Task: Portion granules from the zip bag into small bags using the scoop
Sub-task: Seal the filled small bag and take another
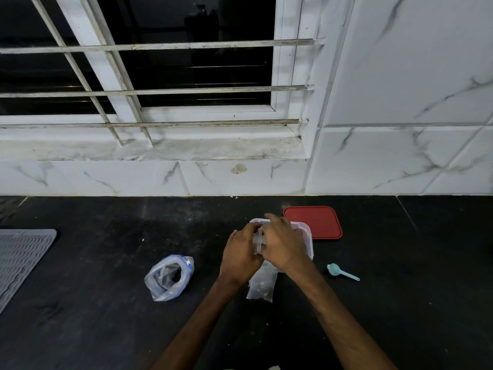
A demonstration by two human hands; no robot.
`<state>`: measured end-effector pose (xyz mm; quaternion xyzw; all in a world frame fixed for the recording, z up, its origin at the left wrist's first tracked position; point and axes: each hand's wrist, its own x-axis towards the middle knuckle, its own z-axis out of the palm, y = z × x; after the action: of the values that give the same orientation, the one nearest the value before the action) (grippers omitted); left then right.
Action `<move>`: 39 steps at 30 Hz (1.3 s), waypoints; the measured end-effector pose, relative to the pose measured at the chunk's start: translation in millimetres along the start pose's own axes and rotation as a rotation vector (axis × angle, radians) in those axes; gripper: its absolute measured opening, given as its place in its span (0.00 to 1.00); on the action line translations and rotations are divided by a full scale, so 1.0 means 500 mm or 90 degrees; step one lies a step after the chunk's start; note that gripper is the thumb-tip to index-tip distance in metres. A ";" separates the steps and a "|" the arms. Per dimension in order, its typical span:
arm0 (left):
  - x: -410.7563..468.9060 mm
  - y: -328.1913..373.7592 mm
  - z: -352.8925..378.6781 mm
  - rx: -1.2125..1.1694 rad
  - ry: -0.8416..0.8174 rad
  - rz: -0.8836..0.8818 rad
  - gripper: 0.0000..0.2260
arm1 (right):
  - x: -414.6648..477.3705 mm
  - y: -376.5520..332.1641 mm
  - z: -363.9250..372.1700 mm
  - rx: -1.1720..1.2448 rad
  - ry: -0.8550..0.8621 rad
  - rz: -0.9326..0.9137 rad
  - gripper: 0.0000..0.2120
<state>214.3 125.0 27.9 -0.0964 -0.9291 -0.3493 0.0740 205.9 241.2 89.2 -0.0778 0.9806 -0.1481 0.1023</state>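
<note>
A clear zip bag [168, 278] with a blue seal stands open on the black counter, dark granules inside. My left hand [241, 256] and my right hand [284, 244] meet over a clear plastic box [306, 233], both pinching the top of a small clear bag [262, 285]. That small bag hangs down to the counter below my hands and holds a few granules at its bottom. A light blue scoop [341, 272] lies on the counter to the right of my right wrist, untouched.
The box's red lid [317, 221] lies flat behind the box near the tiled wall. A grey ribbed mat [18, 257] covers the counter's far left. A barred window sits above the counter.
</note>
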 end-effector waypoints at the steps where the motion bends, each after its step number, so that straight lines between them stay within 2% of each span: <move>1: -0.002 0.002 0.000 -0.009 0.008 -0.012 0.23 | 0.000 -0.003 0.004 0.014 0.011 -0.021 0.18; 3: -0.007 0.004 -0.005 -0.027 0.025 -0.049 0.17 | 0.001 -0.011 0.010 0.058 0.038 -0.029 0.11; 5: -0.013 0.003 -0.011 -0.033 0.038 -0.076 0.14 | 0.002 -0.020 0.012 0.067 0.042 0.000 0.10; 8: -0.020 -0.004 -0.005 -0.005 0.054 -0.033 0.18 | 0.006 -0.034 0.007 -0.031 -0.054 0.058 0.20; 10: -0.025 -0.004 0.000 0.004 0.057 -0.007 0.20 | 0.005 -0.036 0.008 -0.052 -0.096 0.056 0.25; 15: -0.043 -0.003 0.013 -0.056 0.051 -0.045 0.23 | 0.007 -0.046 0.012 -0.082 -0.154 0.036 0.32; 16: -0.044 -0.003 0.012 -0.064 0.058 -0.057 0.22 | 0.010 -0.045 0.016 -0.066 -0.150 0.041 0.29; 19: -0.049 0.000 0.001 -0.094 0.087 -0.095 0.15 | 0.007 -0.027 0.016 0.066 -0.102 -0.015 0.15; 21: -0.058 -0.003 -0.005 -0.137 0.104 -0.126 0.12 | -0.003 -0.008 0.001 0.197 -0.090 -0.060 0.11; 24: -0.090 -0.023 0.001 -0.172 0.097 -0.179 0.17 | -0.013 0.037 -0.030 0.337 -0.030 -0.088 0.09; 28: -0.140 -0.063 0.031 -0.162 0.081 -0.217 0.22 | -0.017 0.153 -0.027 0.400 0.087 0.008 0.08; 31: -0.162 -0.066 0.050 -0.164 0.049 -0.259 0.22 | -0.015 0.274 0.024 0.323 0.143 0.145 0.10; 35: -0.176 -0.056 0.076 -0.195 -0.013 -0.334 0.23 | -0.027 0.406 0.117 0.180 -0.008 0.283 0.21; 39: -0.188 -0.058 0.111 -0.200 0.010 -0.344 0.24 | -0.051 0.453 0.187 0.081 -0.080 0.318 0.27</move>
<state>295.1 128.3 -51.1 0.1466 -0.8552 -0.4962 -0.0303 224.0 433.9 -63.2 0.1643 0.9498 -0.1745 0.2012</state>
